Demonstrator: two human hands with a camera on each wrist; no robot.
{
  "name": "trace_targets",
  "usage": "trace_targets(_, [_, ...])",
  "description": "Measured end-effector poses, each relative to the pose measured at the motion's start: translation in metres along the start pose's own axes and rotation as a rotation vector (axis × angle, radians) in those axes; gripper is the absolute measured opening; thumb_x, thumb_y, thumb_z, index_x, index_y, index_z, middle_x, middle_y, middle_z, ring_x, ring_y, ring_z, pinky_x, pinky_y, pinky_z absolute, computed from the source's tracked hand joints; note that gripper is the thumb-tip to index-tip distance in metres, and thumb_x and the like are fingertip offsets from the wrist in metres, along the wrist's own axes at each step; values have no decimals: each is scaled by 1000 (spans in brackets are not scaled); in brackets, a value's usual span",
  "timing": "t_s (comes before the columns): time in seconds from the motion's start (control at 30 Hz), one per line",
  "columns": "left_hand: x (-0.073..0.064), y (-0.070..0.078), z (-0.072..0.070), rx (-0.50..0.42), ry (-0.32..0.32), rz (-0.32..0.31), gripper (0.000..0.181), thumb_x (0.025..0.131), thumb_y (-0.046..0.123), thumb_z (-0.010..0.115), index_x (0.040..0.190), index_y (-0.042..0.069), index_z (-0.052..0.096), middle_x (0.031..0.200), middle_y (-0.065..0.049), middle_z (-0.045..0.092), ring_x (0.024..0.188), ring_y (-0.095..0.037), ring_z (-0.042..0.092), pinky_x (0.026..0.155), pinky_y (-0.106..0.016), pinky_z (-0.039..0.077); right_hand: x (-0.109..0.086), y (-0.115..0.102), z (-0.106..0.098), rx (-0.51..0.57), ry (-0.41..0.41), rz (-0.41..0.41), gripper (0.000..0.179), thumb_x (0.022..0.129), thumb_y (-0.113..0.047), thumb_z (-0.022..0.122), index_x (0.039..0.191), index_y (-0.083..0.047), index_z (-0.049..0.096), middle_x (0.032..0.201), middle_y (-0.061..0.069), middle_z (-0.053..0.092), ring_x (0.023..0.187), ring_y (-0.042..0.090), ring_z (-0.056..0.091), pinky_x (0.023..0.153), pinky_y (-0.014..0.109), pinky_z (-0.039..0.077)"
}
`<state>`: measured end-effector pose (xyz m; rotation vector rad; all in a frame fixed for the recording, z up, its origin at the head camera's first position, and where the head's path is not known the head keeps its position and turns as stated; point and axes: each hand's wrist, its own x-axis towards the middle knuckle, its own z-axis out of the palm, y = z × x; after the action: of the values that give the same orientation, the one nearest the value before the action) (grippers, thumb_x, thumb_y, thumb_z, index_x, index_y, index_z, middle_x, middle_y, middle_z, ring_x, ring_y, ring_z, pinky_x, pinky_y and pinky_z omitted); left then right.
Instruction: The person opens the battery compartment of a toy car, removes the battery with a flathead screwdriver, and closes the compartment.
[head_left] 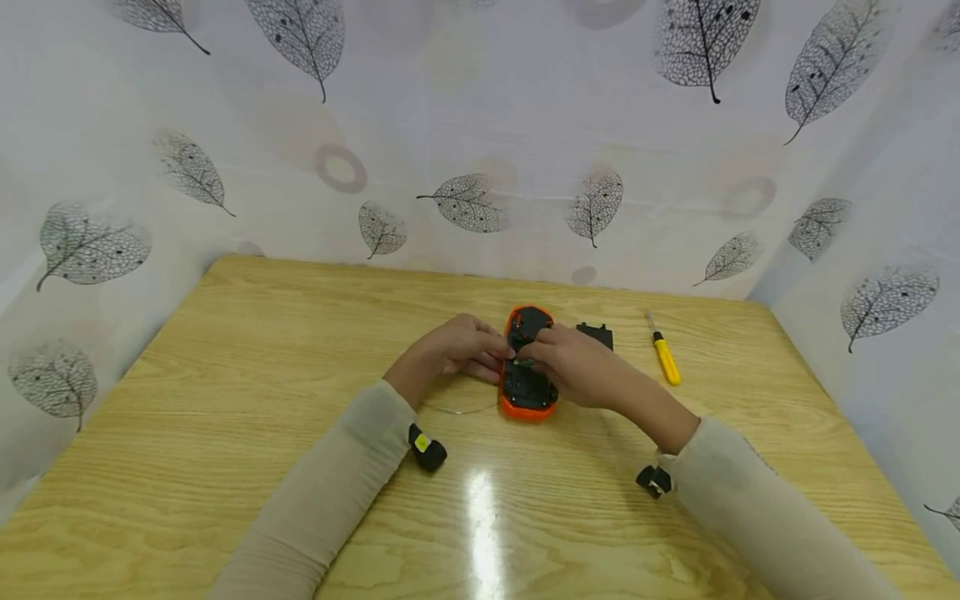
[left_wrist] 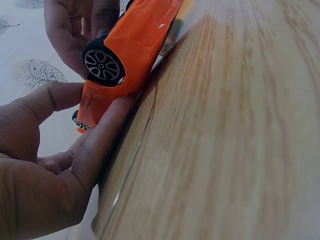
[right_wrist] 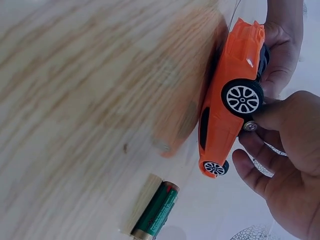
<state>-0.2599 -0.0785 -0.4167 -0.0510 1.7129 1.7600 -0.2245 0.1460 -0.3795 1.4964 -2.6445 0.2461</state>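
An orange toy car [head_left: 527, 412] lies wheels up on the wooden table, its black underside [head_left: 528, 387] facing me. My left hand [head_left: 467, 346] grips the car's left side; in the left wrist view its thumb and fingers hold the orange body [left_wrist: 145, 40] near a wheel [left_wrist: 103, 65]. Over the middle of the underside, my right hand [head_left: 581, 367] pinches a small battery, whose round metal end [right_wrist: 250, 126] shows beside the wheel [right_wrist: 242, 99] in the right wrist view. The rest of that battery is hidden by the fingers.
Right of the car lie a black cover [head_left: 596, 335] and a yellow screwdriver [head_left: 666, 358]. A green battery [right_wrist: 156, 210] rests on the table in the right wrist view. One thin shiny strand [head_left: 461, 411] runs left from the car. Leaf-printed cloth [head_left: 480, 125] stands behind the table.
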Motion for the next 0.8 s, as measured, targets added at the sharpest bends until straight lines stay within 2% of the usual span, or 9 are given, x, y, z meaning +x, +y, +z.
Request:
trace_targets(0.2, [-1, 1, 1, 3, 0, -3, 19, 96, 2, 65, 113, -6, 67, 96, -17, 71, 77, -25, 72, 74, -40, 65, -4, -1, -4, -71, -17, 9, 32, 92, 0, 75, 123, -6, 72, 103, 8, 65, 85, 24, 56, 73, 37, 53])
trace_targets(0.43, [0, 0, -1, 19, 1, -1, 23, 96, 2, 65, 117, -6, 67, 103, -20, 71, 83, -26, 73, 76, -41, 65, -17, -2, -5, -159, -48, 32, 66, 85, 12, 74, 142, -19, 61, 99, 7, 56, 83, 23, 45, 69, 34, 45])
trace_targets(0.67, [-1, 0, -1, 23, -3, 4, 23, 96, 1, 66, 117, -6, 66, 107, -22, 71, 85, -28, 74, 78, -42, 65, -29, 2, -7, -104, -27, 81, 50, 92, 9, 67, 135, -16, 65, 105, 7, 56, 91, 24, 47, 74, 34, 47])
trace_targets(0.8, [-1, 1, 1, 19, -1, 12, 22, 94, 0, 66, 116, -7, 66, 105, -21, 71, 83, -27, 73, 77, -42, 65, -39, 10, -7, -59, 2, 110, 45, 94, 8, 63, 133, -14, 64, 102, 7, 53, 86, 23, 44, 70, 33, 45])
